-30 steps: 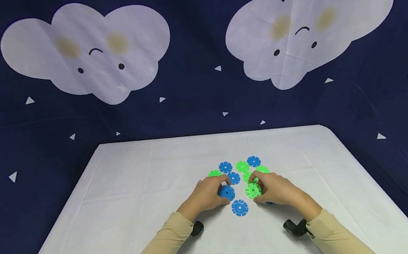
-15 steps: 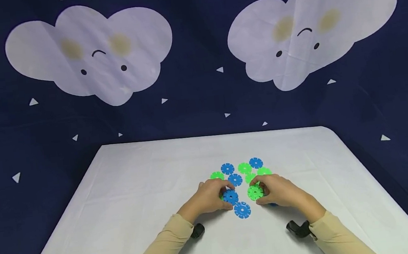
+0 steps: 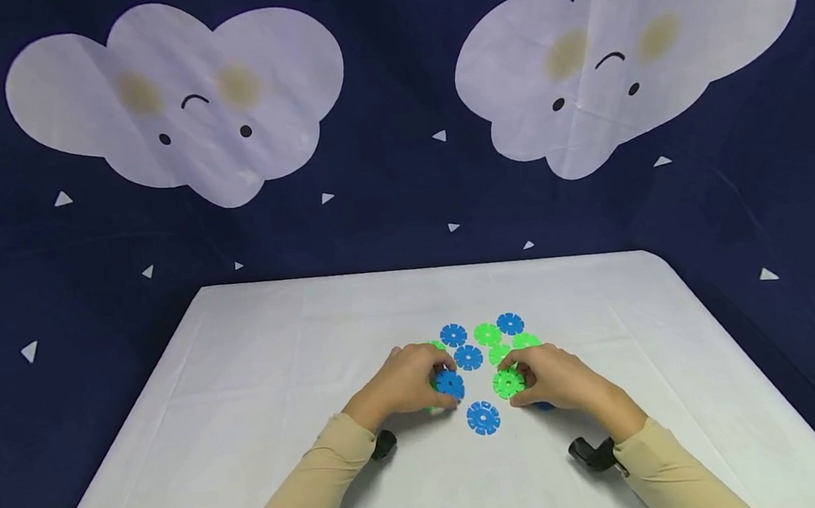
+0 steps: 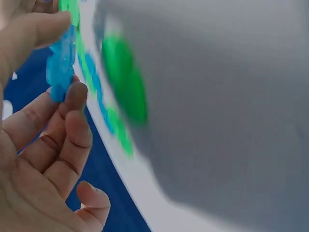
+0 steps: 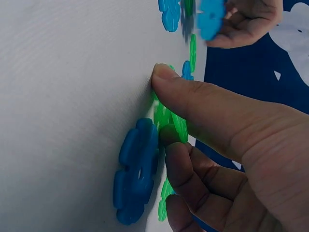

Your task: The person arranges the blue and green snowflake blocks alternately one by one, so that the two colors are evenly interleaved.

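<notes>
My left hand (image 3: pixel 413 379) pinches a blue notched plastic disc (image 3: pixel 450 385) by its edge, between thumb and fingers. In the left wrist view that blue disc (image 4: pixel 62 65) stands almost edge-on, raised off the cloth. Partly behind it, a green disc (image 4: pixel 123 77) lies on the cloth, blurred. My right hand (image 3: pixel 561 379) holds a green notched disc (image 3: pixel 509 383) between thumb and fingertips. The right wrist view has this green disc (image 5: pixel 179 126) tilted, partly covered by the thumb. Beside the right hand, a blue disc (image 5: pixel 136 171) lies flat, mostly hidden in the head view.
A loose blue disc (image 3: pixel 483 418) lies nearer me, between the hands. Several more blue and green discs, such as a blue one (image 3: pixel 468 358) and a green one (image 3: pixel 488 334), lie beyond the hands. All are on a white-covered table (image 3: pixel 276 361) before a dark blue cloth.
My left hand shifted slightly right and toward me, then back left and away, the blue disc lifting with it. My right hand has stayed nearly still with the green disc.
</notes>
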A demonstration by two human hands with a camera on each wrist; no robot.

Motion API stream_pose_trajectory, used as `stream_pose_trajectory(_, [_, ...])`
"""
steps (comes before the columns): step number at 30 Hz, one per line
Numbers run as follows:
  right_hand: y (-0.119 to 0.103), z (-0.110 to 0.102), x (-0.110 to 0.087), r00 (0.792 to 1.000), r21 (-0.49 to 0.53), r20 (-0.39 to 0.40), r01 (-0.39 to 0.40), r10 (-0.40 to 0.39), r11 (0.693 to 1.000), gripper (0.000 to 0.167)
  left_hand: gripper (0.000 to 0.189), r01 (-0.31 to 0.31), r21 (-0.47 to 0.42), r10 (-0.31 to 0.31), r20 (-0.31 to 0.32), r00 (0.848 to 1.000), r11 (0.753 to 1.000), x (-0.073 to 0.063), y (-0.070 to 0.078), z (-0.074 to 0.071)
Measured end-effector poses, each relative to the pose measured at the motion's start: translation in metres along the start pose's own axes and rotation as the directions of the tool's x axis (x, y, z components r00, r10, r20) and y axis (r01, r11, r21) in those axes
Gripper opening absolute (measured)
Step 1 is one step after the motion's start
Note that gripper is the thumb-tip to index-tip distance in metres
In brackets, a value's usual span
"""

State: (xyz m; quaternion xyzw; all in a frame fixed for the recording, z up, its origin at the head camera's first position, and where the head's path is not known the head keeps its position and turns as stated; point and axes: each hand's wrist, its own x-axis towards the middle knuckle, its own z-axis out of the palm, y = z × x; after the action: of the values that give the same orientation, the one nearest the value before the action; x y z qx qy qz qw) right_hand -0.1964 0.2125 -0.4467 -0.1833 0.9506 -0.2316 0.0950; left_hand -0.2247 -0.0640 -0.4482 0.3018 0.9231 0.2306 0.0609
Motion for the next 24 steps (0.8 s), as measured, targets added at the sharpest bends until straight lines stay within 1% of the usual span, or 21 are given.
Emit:
stream_pose_trajectory(2, [0.001, 0.001, 0.000, 1.000, 0.006, -0.002, -0.007, 0.007, 1.000, 0.048, 0.044, 0.001, -0.003, -0.002, -0.030, 1.000, 1.000, -0.002, -0.009, -0.015])
stream_pose_trajectory(4, [0.002, 0.001, 0.000, 1.000, 0.011, -0.005, -0.013, 0.013, 1.000, 0.048, 0.043, 0.013, 0.001, -0.013, -0.072, 0.997, 1.000, -0.005, -0.024, -0.032])
stream_pose_trajectory(6, [0.002, 0.001, 0.000, 1.000, 0.015, -0.003, -0.014, 0.014, 1.000, 0.049, 0.042, 0.053, -0.011, -0.054, -0.116, 0.992, 0.999, -0.009, -0.046, -0.049])
stream_pose_trajectory(8, [0.002, 0.001, 0.001, 1.000, 0.017, 0.001, -0.009, 0.009, 1.000, 0.049, 0.042, 0.110, -0.032, -0.114, -0.164, 0.980, 0.993, -0.016, -0.073, -0.065])
stream_pose_trajectory(10, [0.002, 0.000, 0.002, 1.000, 0.018, 0.003, -0.004, 0.004, 1.000, 0.049, 0.042, 0.177, -0.065, -0.187, -0.206, 0.961, 0.982, -0.022, -0.100, -0.079])
stream_pose_trajectory(12, [0.002, -0.002, 0.004, 1.000, 0.024, 0.003, -0.002, 0.002, 1.000, 0.049, 0.044, 0.233, -0.103, -0.251, -0.246, 0.936, 0.967, -0.027, -0.128, -0.090])
stream_pose_trajectory(14, [0.002, -0.002, 0.005, 1.000, 0.030, 0.003, 0.001, -0.002, 1.000, 0.048, 0.045, 0.297, -0.137, -0.324, -0.280, 0.904, 0.945, -0.032, -0.151, -0.098])
stream_pose_trajectory(16, [0.002, -0.002, 0.005, 1.000, 0.037, 0.000, 0.006, -0.006, 0.999, 0.048, 0.048, 0.360, -0.168, -0.395, -0.292, 0.871, 0.918, -0.038, -0.172, -0.105])
stream_pose_trajectory(19, [0.004, -0.002, 0.004, 1.000, 0.044, 0.001, 0.017, -0.017, 0.999, 0.048, 0.053, 0.437, -0.215, -0.485, -0.298, 0.822, 0.874, -0.045, -0.196, -0.110])
stream_pose_trajectory(20, [0.004, -0.002, 0.003, 1.000, 0.046, 0.001, 0.021, -0.021, 0.999, 0.048, 0.054, 0.453, -0.226, -0.504, -0.297, 0.811, 0.862, -0.047, -0.202, -0.110])
stream_pose_trajectory(22, [0.005, -0.001, 0.001, 1.000, 0.047, 0.005, 0.028, -0.028, 0.999, 0.048, 0.056, 0.474, -0.238, -0.529, -0.294, 0.796, 0.847, -0.049, -0.212, -0.109])
stream_pose_trajectory(24, [0.006, -0.001, -0.001, 0.999, 0.047, 0.009, 0.033, -0.033, 0.998, 0.048, 0.058, 0.486, -0.246, -0.542, -0.280, 0.792, 0.838, -0.048, -0.218, -0.107])
